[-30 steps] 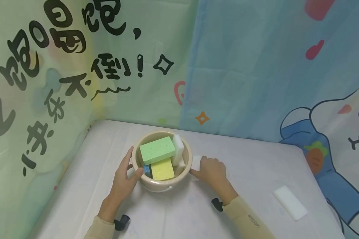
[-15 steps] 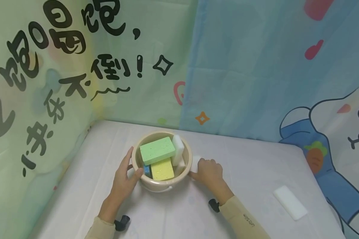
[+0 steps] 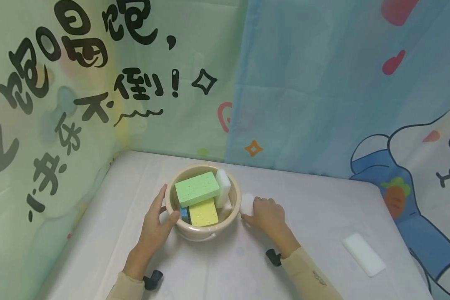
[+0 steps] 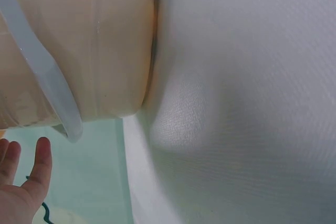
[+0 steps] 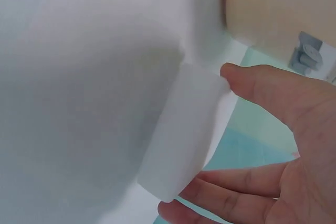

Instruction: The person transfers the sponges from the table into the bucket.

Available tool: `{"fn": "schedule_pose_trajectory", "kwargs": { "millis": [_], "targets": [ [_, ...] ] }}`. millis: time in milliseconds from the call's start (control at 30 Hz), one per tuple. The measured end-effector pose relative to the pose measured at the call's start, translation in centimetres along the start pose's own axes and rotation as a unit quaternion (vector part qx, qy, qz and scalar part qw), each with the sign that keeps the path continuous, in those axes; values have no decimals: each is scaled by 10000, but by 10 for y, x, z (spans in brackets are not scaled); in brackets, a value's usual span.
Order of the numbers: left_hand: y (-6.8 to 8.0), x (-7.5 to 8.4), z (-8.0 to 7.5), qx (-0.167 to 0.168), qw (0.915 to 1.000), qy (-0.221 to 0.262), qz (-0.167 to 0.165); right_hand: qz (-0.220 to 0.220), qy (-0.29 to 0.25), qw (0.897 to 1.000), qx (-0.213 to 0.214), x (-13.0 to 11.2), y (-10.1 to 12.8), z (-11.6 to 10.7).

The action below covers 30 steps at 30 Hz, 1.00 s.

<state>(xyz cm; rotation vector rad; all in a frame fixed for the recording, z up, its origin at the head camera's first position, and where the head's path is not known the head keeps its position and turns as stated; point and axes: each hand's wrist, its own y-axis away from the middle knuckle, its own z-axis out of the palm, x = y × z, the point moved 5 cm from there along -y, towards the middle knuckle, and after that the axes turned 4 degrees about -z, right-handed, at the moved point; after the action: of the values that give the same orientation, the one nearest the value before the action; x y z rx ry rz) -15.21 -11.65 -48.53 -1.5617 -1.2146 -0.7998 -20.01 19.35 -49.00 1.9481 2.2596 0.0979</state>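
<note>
While printed curtains (image 3: 315, 83) in green and blue close the scene at the back and on the left side, a table with a white cloth (image 3: 315, 216) fills the lower part of the head view. On the blue curtain a cartoon rabbit (image 3: 427, 162) is drawn, and on the green one there are big black characters.

Near the middle of the table stands a beige bucket (image 3: 203, 233), round, with a pale handle lying down against its wall. Inside it several sponges are packed together: a green sponge (image 3: 196, 188) lies on top, a yellow sponge (image 3: 203, 212) is under it toward the front, a white sponge (image 3: 223, 183) stands on its edge at the right side, and a small part of a blue sponge (image 3: 184, 214) shows at the left.

At the left side of the bucket is the left hand (image 3: 155, 223). Its fingers are straight and spread, with the thumb toward the rim; in the left wrist view they are relaxed and hold nothing.

Just beside the right wall of the bucket is the right hand (image 3: 264, 214), and it pinches a small white sponge (image 3: 246, 204). In the right wrist view this sponge (image 5: 184, 129) is caught between the thumb (image 5: 262, 90) on one side and the fingers on the other, close to the cloth and outside the bucket.

Well apart, at the right side of the table, another white sponge (image 3: 363, 254) lies flat on the cloth.
</note>
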Motion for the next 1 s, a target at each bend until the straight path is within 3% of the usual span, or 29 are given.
{"fn": "schedule_pose_trajectory", "kwargs": {
  "millis": [433, 1000],
  "targets": [
    [0, 5, -1, -25, 9998, -77, -203, -661, 192, 9974, 199, 12, 10, -12],
    [-1, 3, -1, -26, 10000, -42, -76, -1246, 22, 9899, 674, 23, 37, -45]
  ]
}}
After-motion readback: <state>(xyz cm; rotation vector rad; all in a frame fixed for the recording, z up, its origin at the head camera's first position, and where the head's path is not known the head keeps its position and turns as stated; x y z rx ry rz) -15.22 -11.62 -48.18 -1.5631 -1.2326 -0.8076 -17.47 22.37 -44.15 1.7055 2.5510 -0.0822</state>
